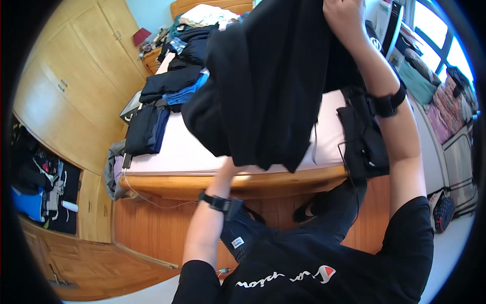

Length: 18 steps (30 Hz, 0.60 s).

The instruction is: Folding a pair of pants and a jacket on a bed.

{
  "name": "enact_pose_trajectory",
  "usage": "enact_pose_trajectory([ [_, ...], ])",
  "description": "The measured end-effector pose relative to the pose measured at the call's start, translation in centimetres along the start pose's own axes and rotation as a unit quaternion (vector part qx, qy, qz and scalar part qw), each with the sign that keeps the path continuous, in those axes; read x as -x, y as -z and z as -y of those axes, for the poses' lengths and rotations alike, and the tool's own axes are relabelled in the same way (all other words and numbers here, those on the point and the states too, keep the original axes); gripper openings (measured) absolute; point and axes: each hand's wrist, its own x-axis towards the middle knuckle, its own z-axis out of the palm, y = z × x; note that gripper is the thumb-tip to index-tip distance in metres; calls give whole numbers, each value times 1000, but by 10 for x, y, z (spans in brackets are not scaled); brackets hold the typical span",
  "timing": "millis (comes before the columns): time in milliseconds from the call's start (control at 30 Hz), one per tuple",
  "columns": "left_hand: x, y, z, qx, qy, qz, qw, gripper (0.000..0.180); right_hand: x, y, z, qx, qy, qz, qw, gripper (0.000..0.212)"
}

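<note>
A large black garment (273, 86) hangs in front of me over the bed; its exact kind I cannot make out. High on its right side, my right hand (347, 23) grips the cloth with the arm raised. My left hand (234, 169) is at the garment's lower edge, above the bed's front rail. The cloth hides most of that hand, so its fingers do not show. Both wrists wear black bands with a small device.
Folded dark clothes (144, 129) and a blue piece (187, 91) lie on the bed's left side. More black clothing (362, 142) lies at the right. The wooden bed rail (202, 183) runs before my knees. At far right stands a suitcase (459, 167); an open cupboard (45, 177) is at left.
</note>
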Motion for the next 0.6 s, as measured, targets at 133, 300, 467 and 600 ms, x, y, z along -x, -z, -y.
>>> enact_pose_trajectory([
  [133, -8, 114, -65, 161, -18, -99, 982, 34, -20, 46, -102, 41, -60, -26, 997, 19],
  [300, -14, 229, -82, 215, -30, -171, 961, 39, 9, 81, -164, 123, -145, -77, 979, 23],
  [467, -3, 259, -49, 261, 0, -226, 938, 32, 37, 65, -128, 173, -224, -4, 959, 26],
  [600, 10, 237, -34, 304, 4, -239, 922, 31, 77, 64, -133, 66, -258, 12, 964, 17],
])
